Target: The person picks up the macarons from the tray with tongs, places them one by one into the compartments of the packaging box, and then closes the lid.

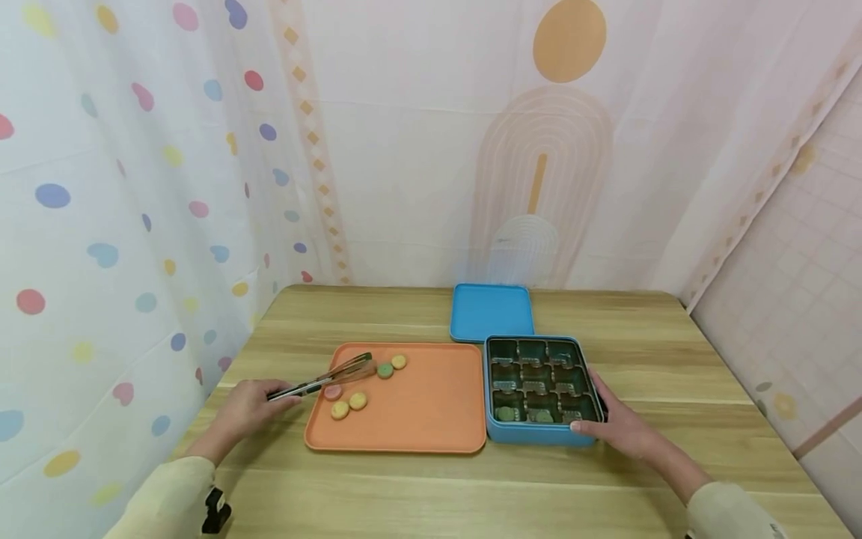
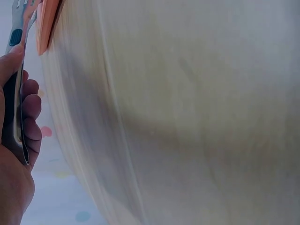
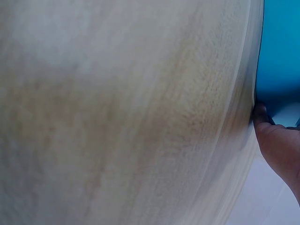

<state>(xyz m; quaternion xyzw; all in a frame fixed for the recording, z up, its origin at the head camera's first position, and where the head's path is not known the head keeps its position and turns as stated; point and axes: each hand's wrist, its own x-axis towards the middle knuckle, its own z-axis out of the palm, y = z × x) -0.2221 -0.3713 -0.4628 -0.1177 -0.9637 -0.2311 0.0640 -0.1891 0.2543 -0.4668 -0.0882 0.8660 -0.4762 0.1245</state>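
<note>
My left hand [image 1: 249, 410] grips metal tongs with dark handles [image 1: 303, 388]; the left wrist view shows fingers curled round the tongs [image 2: 11, 117]. Their tips reach over the left part of an orange tray [image 1: 424, 419], just above a pink cookie [image 1: 333, 392]. Also on the tray are two yellow cookies [image 1: 340, 409] side by side, a green cookie [image 1: 385, 370] and another yellow cookie [image 1: 399, 361]. My right hand [image 1: 622, 428] holds the near right corner of a blue box [image 1: 539, 434], thumb at the front rim. Green cookies [image 1: 505, 414] sit in two front-row compartments, left and middle.
The box has a dark divided insert [image 1: 535, 378] and stands against the tray's right edge. Behind it lies a flat blue lid [image 1: 491, 313]. All rest on a wooden table [image 1: 377, 494], with patterned curtains [image 1: 404, 150] behind and at the sides.
</note>
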